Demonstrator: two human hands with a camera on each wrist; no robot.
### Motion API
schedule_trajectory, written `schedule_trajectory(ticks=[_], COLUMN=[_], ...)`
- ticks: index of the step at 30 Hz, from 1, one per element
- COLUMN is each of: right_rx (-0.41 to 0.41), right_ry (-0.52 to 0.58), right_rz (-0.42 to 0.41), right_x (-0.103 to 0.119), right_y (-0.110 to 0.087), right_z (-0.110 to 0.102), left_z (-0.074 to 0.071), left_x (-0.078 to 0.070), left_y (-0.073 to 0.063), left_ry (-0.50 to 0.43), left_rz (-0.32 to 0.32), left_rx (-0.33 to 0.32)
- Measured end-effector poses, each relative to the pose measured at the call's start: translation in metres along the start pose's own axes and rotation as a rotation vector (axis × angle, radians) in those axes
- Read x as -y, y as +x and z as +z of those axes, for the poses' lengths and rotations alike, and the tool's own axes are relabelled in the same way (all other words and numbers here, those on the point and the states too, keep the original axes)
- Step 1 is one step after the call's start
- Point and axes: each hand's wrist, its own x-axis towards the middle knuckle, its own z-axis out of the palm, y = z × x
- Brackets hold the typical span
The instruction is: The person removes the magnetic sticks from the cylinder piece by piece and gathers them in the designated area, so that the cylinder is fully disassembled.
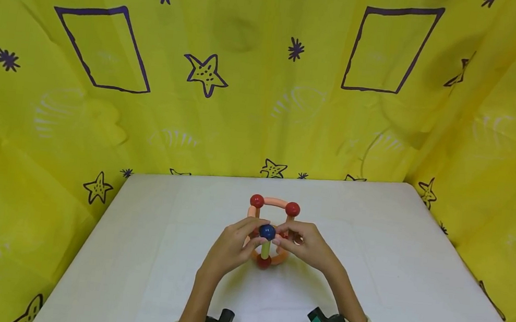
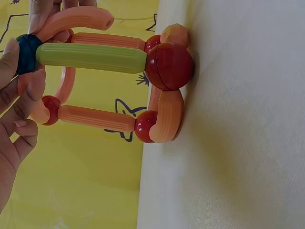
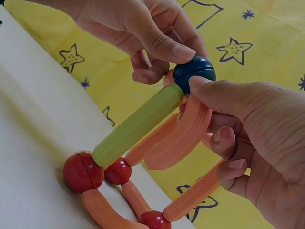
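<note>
Now, left hand (image 1: 232, 245): half-curled, pinching blue ball (image 1: 267, 232)
Right hand (image 1: 309, 243): likewise, pinching curved orange rod (image 3: 180, 136)
Green rod (image 3: 139, 125): brace upright, within desk (image 1: 174, 236) edges

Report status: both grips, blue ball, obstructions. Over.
Left grip and right grip on blue ball. Blue ball atop green rod, red ball at rod's foot. Nothing visibly in the way.
</note>
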Motion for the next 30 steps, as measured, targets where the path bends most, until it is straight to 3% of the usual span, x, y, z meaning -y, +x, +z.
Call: schedule_trajectory(ticks=[8, 18, 26, 30], right_rx=[-0.003, 0.054, 0.174, 0.264], right_ry=[-0.007, -0.023, -0.034, 0.020], right_rz=[-0.031, 0.063, 0.121, 0.165], right_x=[-0.002, -0.004, -0.009, -0.015], right_y=[0.001, 0.000, -0.005, -0.010], right_z=[0.000, -0.003, -0.017, -0.025], left_z=[0.000, 0.000, 0.000, 0.001], left_x=[0.000, -0.001, -0.001, 0.000], left_y=[0.001, 0.001, 0.000, 0.000], left_ry=[0.001, 0.009, 0.008, 0.021], left_rz=[0.017, 0.025, 0.020, 0.008], left_rx=[-0.011, -0.017, -0.008, -0.001])
